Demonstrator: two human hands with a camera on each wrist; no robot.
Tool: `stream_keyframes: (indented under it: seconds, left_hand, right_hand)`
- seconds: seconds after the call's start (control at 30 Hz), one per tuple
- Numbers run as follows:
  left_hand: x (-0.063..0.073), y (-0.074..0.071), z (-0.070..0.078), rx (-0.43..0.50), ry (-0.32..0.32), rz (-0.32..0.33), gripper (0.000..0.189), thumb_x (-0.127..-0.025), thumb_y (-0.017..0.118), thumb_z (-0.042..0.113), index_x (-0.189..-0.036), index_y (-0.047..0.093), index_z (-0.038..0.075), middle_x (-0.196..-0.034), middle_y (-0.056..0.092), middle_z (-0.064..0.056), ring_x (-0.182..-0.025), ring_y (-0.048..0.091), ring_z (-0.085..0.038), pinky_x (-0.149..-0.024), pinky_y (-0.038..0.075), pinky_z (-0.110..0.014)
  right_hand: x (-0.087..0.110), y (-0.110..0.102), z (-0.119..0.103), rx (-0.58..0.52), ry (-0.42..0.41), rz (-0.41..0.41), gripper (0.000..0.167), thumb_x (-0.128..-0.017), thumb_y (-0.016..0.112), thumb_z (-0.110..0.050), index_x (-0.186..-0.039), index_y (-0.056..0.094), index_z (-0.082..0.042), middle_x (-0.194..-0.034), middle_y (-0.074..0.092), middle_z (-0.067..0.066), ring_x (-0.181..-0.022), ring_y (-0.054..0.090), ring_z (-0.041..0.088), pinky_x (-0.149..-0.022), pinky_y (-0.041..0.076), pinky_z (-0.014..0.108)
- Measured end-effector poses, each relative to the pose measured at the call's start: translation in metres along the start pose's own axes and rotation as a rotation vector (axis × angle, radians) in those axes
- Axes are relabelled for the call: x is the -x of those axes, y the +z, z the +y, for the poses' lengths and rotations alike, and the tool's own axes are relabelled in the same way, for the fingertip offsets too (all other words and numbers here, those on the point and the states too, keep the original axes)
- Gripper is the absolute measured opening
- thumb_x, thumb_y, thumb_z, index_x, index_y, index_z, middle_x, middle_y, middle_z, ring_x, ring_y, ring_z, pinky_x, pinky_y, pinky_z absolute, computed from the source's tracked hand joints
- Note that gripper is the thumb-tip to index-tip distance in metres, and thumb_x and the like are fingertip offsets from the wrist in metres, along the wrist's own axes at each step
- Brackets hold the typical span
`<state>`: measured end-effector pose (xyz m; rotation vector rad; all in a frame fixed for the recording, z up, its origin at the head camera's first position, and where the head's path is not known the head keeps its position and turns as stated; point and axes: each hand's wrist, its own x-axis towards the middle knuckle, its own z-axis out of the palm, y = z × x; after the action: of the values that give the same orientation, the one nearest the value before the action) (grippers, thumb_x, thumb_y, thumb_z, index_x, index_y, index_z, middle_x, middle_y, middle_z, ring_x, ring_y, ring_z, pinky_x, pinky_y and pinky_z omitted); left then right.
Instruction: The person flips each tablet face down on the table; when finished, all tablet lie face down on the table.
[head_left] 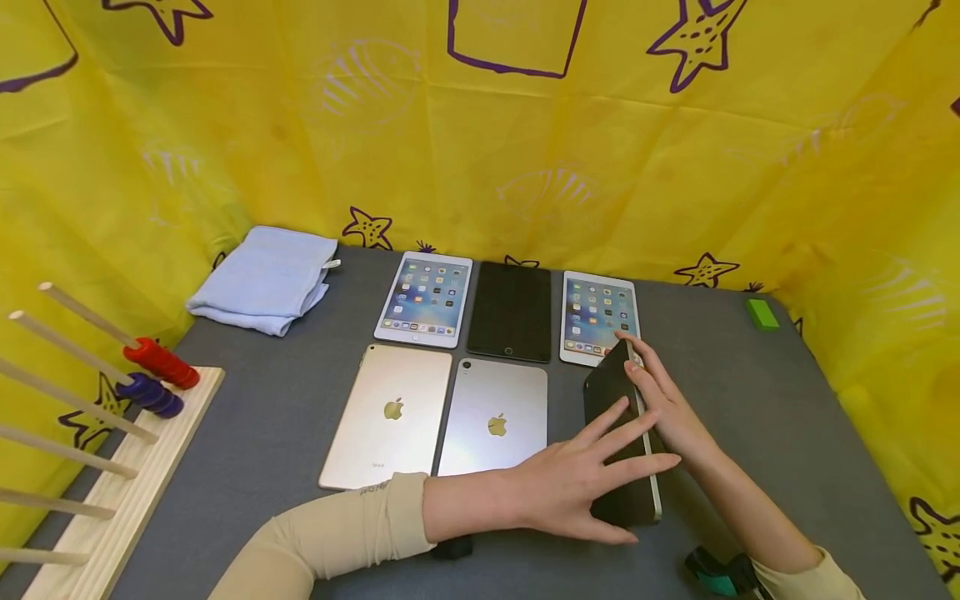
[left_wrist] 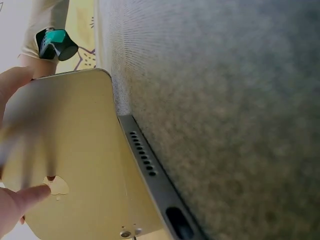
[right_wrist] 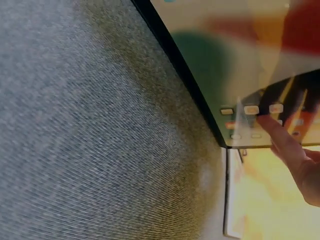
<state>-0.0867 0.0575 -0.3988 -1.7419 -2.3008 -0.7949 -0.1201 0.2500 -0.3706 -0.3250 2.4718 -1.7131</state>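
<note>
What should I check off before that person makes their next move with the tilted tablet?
1. Right hand gripping the tilted tablet: ok, at its upper end.
2. Left hand firmly gripping it: cannot tell; its fingers are spread across the tablet.
3. Tilted tablet lying flat: not ok, it is raised on edge.
4. Its lower edge touching the table: cannot tell.
5. Five other tablets lying flat: ok.
6. Blue cloth away from both hands: ok, far left.
</note>
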Motion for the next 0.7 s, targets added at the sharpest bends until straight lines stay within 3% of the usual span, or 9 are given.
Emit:
stream_keyframes:
  seconds: [0.17,0.3,0.4,0.5,0.53,0.7]
  left_hand:
    - [-0.0016,0.0014,0.0036,0.058,-0.043,-0.033,0.09,-0.082,0.074,0.049,-0.154,0.028,0.021,-0.161,-0.017,-0.009,-0.148,-0.004,-0.028,-0.09,0.048,-0.024]
    - [-0.002,0.0016,0.0059,0.067,-0.092,-0.093,0.093,-0.084,0.072,0.05,-0.156,0.019,0.025,-0.159,-0.024,-0.009,-0.147,-0.009,-0.025,-0.078,0.052,-0.019]
    - [-0.0011,0.0025,0.0071,0.099,-0.143,-0.154,0.101,-0.083,0.073,0.05,-0.158,0.009,0.029,-0.157,-0.029,-0.008,-0.146,-0.01,-0.024,-0.075,0.053,-0.018]
    - [-0.0006,0.0028,0.0075,0.104,-0.189,-0.21,0.106,-0.082,0.074,0.049,-0.157,0.001,0.034,-0.155,-0.032,-0.007,-0.145,-0.008,-0.026,-0.072,0.052,-0.017]
    - [-0.0006,0.0028,0.0074,0.101,-0.196,-0.222,0.107,-0.082,0.075,0.048,-0.157,0.0,0.034,-0.155,-0.033,-0.006,-0.145,-0.007,-0.027,-0.07,0.052,-0.016]
    - [0.0,0.0019,0.0051,0.061,-0.187,-0.248,0.107,-0.082,0.074,0.049,-0.157,-0.001,0.035,-0.155,-0.033,-0.005,-0.146,-0.007,-0.027,-0.065,0.05,-0.012]
  right_hand:
    - [0.0012,0.0011,0.0014,-0.026,-0.02,0.032,0.05,-0.108,0.032,-0.026,-0.153,0.022,-0.008,-0.162,0.002,0.011,-0.146,-0.005,0.036,-0.105,-0.001,0.074]
    - [0.0024,0.0011,0.0025,-0.044,-0.021,0.046,0.05,-0.108,0.03,-0.028,-0.153,0.022,-0.009,-0.162,0.001,0.009,-0.146,-0.005,0.033,-0.107,-0.001,0.071]
    - [0.0039,0.0008,0.0038,-0.118,-0.025,0.035,0.049,-0.109,0.027,-0.029,-0.153,0.02,-0.011,-0.157,0.015,0.013,-0.142,0.021,0.031,-0.112,0.023,0.053]
    - [0.0046,0.0003,0.0058,-0.214,-0.043,0.017,0.048,-0.109,0.025,-0.027,-0.154,0.019,-0.012,-0.145,0.032,0.011,-0.125,0.046,0.021,-0.097,0.046,0.029]
    - [0.0047,0.0002,0.0065,-0.243,-0.052,0.013,0.047,-0.109,0.024,-0.026,-0.154,0.018,-0.011,-0.14,0.036,0.01,-0.119,0.051,0.018,-0.09,0.049,0.024]
    - [0.0072,-0.0001,0.0087,-0.317,-0.019,0.018,0.046,-0.109,0.025,-0.028,-0.153,0.019,-0.017,-0.141,0.037,0.005,-0.116,0.054,0.011,-0.087,0.051,0.024]
